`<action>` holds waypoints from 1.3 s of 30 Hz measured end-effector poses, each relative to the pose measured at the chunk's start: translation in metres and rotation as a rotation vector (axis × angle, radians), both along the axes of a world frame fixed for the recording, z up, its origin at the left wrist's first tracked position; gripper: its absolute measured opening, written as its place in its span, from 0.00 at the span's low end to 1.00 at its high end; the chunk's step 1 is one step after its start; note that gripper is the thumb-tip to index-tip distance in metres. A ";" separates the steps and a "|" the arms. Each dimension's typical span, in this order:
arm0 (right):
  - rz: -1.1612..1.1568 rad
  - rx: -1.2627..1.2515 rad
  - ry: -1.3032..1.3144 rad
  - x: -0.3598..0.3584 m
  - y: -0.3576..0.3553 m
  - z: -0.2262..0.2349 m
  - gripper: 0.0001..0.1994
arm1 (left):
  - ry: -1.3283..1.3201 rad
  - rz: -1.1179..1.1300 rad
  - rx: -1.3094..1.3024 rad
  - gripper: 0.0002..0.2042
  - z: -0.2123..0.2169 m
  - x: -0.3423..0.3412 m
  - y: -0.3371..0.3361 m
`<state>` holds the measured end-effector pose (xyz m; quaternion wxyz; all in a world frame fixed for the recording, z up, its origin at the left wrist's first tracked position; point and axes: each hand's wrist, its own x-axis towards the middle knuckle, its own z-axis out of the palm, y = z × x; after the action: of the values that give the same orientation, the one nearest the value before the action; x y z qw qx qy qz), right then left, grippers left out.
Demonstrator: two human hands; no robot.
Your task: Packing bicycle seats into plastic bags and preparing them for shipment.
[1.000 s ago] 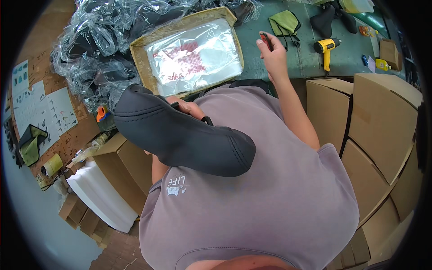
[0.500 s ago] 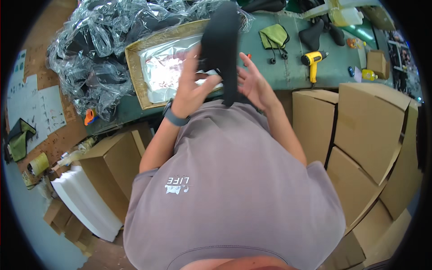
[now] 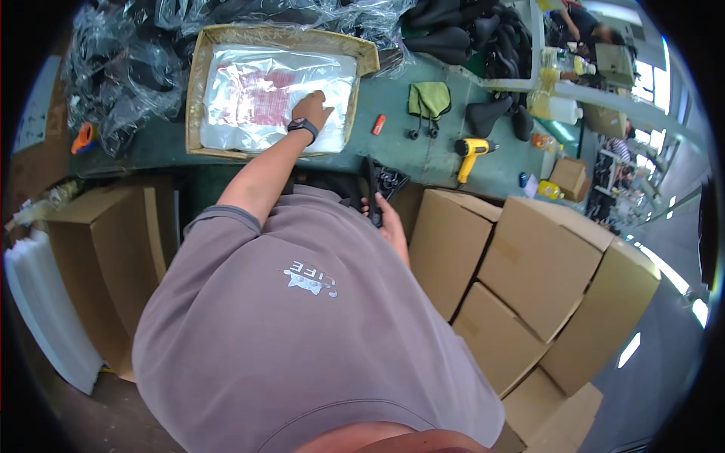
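My left hand (image 3: 311, 111), with a dark band at the wrist, reaches into a shallow cardboard box (image 3: 193, 98) at the table's front edge. Its fingers are curled down onto a stack of shiny clear plastic bags (image 3: 257, 94) with red print; the fingertips are partly hidden. Low by my body, my right hand (image 3: 392, 226) grips a black bicycle saddle (image 3: 371, 189). The saddle is held edge-on below the table edge, and part of it is hidden by my shirt.
A red lighter-like object (image 3: 379, 124), a green cloth pouch (image 3: 429, 99), and a yellow heat gun (image 3: 473, 155) lie on the green table. Plastic-wrapped saddles (image 3: 128, 83) crowd the left; bare black saddles (image 3: 445, 41) are behind. Cardboard cartons (image 3: 540, 260) stand at right.
The saddle has come down from in front of me to beside my body, now in my right hand only. My left hand has left it and moved onto the plastic bags.
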<state>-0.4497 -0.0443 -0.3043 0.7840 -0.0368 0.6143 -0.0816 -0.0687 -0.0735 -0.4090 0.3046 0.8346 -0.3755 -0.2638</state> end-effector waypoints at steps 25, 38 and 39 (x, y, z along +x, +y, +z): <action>1.548 -1.388 0.322 0.298 -0.047 0.075 0.51 | 0.653 -0.217 -0.531 0.05 0.241 0.044 0.211; 1.282 -1.851 -0.545 0.359 -0.023 0.266 0.26 | 0.609 0.539 -0.856 0.37 0.363 0.186 0.152; 1.240 -1.695 -0.702 0.365 -0.023 0.298 0.25 | 0.780 0.538 -0.816 0.30 0.396 0.231 0.142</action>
<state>-0.0844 -0.0677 -0.0066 0.5405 -0.8377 -0.0220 -0.0750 0.1626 0.0685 -0.0132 0.7692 0.5586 -0.0839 -0.2986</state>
